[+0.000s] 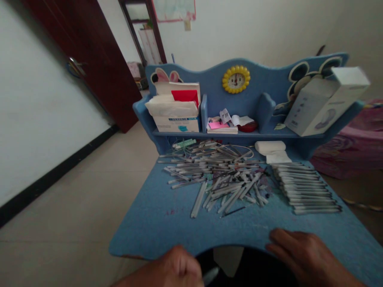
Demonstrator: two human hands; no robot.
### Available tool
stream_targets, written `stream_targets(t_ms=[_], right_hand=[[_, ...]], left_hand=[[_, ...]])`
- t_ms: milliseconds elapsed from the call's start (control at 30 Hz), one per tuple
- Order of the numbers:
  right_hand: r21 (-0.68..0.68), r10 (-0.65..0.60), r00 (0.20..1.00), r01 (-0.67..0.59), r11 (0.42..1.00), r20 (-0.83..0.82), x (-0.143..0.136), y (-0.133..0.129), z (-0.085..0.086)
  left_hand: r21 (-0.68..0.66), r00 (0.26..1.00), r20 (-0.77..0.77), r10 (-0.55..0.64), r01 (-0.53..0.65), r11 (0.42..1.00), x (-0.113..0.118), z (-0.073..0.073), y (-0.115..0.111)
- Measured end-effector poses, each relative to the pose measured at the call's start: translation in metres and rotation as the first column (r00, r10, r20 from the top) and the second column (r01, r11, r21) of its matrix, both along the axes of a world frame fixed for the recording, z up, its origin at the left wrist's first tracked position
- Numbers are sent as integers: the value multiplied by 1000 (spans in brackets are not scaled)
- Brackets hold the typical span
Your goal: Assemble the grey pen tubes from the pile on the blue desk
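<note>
My left hand [182,266] is closed at the bottom, in front of the desk's curved front edge. From its fist sticks the pale, blurred end of what looks like a pen [211,275]. My right hand [302,249] rests by the desk's front edge, fingers loosely bent and slightly apart, with nothing visible in them. Beyond both hands lies a messy heap of pale pen barrels [197,201], several with dark ends. A thin black pen refill [233,211] lies at the heap's near side. On the right, pens [314,195] with dark tips lie side by side in a neat row.
The blue desk [149,223] has a back shelf with an open carton [176,122], a yellow flower clock [236,79], small papers [223,126] and a tilted white box [317,107]. A white paper roll [270,147] lies behind the row. A dark red door [86,52] stands left.
</note>
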State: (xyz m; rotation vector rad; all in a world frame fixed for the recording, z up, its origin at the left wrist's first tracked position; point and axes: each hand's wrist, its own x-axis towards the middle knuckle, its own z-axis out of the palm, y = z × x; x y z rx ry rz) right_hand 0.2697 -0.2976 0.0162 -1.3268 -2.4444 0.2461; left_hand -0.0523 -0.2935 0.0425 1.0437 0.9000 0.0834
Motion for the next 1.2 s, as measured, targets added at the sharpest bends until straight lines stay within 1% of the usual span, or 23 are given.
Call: stream_targets(t_ms=[33, 67, 133, 200, 300, 367, 433, 533, 600, 633, 667, 700, 733, 767, 800, 833, 867, 933, 1000, 1067, 1200], right_hand=[[-28, -50, 998, 51, 998, 29, -3, 10, -4], [-25, -106, 993, 107, 994, 49, -6, 20, -8], [-4, -214, 972, 216, 976, 92, -12, 43, -15], [7, -316, 935, 319, 948, 160, -18, 65, -18], [11, -365, 893, 376, 927, 263, -26, 91, -14], [20, -376, 878, 388, 922, 298, -29, 101, -11], [38, -396, 870, 403, 914, 294, -31, 106, -12], [71, -473, 859, 469, 880, 196, -31, 102, -16], [37, -503, 863, 502, 864, 39, -34, 93, -17], [-26, -485, 872, 485, 874, -64, -36, 86, -17], [-119, -449, 876, 434, 893, -175, -40, 79, -15], [-236, -400, 870, 341, 910, -288, -45, 71, -14], [-370, -372, 845, 229, 900, -384, -51, 62, -12], [-496, -372, 806, 114, 861, -461, -58, 54, -11], [-596, -398, 756, 13, 803, -520, -64, 47, -10], [-662, -428, 701, -84, 745, -570, -71, 41, -10], [-706, -461, 651, -166, 688, -603, -77, 36, -11], [-751, -529, 569, -272, 602, -630, -87, 30, -15], [-772, -586, 513, -314, 552, -627, -93, 28, -19], [-774, -620, 466, -327, 542, -631, -96, 28, -23], [-766, -649, 407, -326, 555, -643, -98, 28, -25]], left_hand=[[7, 996, -17, 83, -83, 997, 4, 3, 9], [21, 986, -5, 164, -164, 986, 8, 5, 17], [63, 947, 36, 319, -321, 945, 19, 6, 33], [79, 910, 105, 401, -410, 909, 30, 4, 44], [77, 879, 188, 438, -457, 886, 42, -2, 52], [74, 865, 226, 449, -475, 877, 48, -6, 55], [76, 845, 252, 472, -503, 861, 53, -9, 59], [77, 804, 267, 532, -568, 820, 60, -13, 67], [76, 762, 278, 585, -624, 777, 65, -16, 72], [76, 739, 285, 611, -653, 754, 67, -17, 74], [76, 716, 293, 634, -678, 731, 70, -19, 76], [77, 695, 301, 653, -700, 710, 72, -20, 78], [80, 677, 307, 669, -719, 691, 74, -21, 80], [84, 661, 313, 681, -734, 674, 76, -22, 81], [88, 647, 321, 691, -747, 659, 77, -22, 83], [94, 634, 329, 700, -760, 644, 79, -23, 84], [99, 623, 338, 705, -769, 632, 80, -23, 85], [113, 606, 351, 714, -784, 610, 81, -23, 86], [129, 594, 364, 718, -795, 592, 81, -23, 85], [145, 586, 386, 712, -801, 581, 80, -24, 85], [176, 562, 426, 709, -820, 544, 78, -25, 82]])
